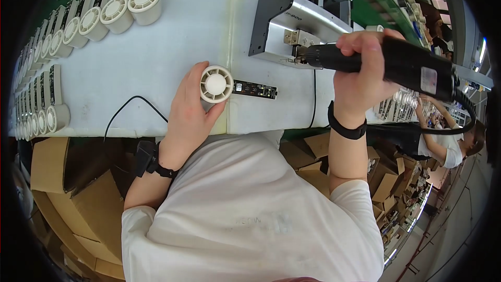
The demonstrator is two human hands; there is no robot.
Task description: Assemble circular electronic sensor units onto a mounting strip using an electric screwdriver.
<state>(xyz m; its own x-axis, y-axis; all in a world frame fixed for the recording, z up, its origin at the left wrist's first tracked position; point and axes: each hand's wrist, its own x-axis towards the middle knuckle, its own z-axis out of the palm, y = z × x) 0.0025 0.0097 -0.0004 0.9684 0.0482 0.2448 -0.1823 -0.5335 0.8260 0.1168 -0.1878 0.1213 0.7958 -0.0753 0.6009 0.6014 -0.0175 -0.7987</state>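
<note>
My left hand [187, 105] is closed around the side of a white round fan unit [216, 84], whose slotted face with a central disc points up. A narrow dark circuit board [255, 89] sticks out from the unit to the right, over the white worktop. My right hand [362, 68] grips a black electric screwdriver [334, 58], held almost level with its nose to the left. That nose is at the front block of a grey metal screw feeder [282, 28]; the bit's very tip is too small to make out.
Rows of similar white fan units [115, 14] with boards line the worktop [172, 36] at the left. A thin black cable [136, 98] loops over its near edge. Open cardboard boxes [91, 214] stand below. At the far right another person [443, 143] works.
</note>
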